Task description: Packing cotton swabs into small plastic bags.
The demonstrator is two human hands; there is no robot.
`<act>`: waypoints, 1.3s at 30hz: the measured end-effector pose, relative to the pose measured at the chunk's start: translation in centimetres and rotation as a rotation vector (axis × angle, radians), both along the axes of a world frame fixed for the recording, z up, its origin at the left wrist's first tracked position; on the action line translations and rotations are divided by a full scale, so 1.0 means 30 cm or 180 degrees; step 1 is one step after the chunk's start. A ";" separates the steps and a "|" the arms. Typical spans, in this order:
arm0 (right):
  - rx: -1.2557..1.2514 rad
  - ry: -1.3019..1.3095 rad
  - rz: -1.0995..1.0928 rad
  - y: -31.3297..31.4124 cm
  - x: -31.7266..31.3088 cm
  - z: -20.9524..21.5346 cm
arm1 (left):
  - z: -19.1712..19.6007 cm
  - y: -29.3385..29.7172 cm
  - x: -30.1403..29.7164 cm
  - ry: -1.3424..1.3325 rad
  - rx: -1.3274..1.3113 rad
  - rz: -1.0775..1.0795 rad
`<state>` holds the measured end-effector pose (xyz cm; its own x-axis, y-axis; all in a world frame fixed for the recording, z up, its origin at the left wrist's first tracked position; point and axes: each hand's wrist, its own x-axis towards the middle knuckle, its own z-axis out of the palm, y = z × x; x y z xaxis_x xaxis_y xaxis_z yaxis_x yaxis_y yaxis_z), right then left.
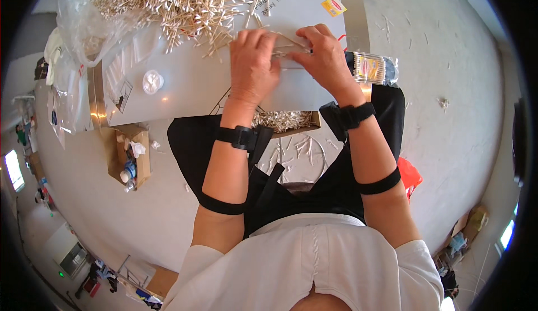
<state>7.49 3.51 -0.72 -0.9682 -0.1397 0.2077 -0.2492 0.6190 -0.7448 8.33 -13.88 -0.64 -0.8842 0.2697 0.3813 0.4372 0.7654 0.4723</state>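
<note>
Over the near part of the table, my left hand (255,61) is closed, fingers curled down, with the ends of a few cotton swabs (288,47) showing beside it. Facing it, my right hand (325,56) pinches the other ends between thumb and fingers. The swabs lie level across the gap between both hands; the left fingertips are partly hidden and slightly blurred. Beyond my left hand spreads a big loose heap of cotton swabs (174,3). By my right wrist, a clear packet of swabs (370,68) with a yellow label lies at the table's right edge.
A small round white tub (152,82) stands on the grey table (190,95). Clear plastic bags (84,31) hang over its left side. Yellow cards (334,6) lie at the far right. Below the near edge is a box of swabs (286,121); a carton (129,157) sits lower left.
</note>
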 end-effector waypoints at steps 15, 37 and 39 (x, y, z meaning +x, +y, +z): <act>0.0460 0.0440 0.0487 0.008 0.021 -0.024 | -0.035 -0.080 -0.174 0.0321 -0.0502 0.0539; 0.0334 0.0375 0.0444 0.038 0.021 -0.032 | 0.031 -0.049 -0.003 -0.0134 -0.0443 0.0003; 0.0102 0.0303 0.0439 0.043 0.021 -0.032 | 0.030 -0.097 -0.025 0.0113 -0.0789 0.0252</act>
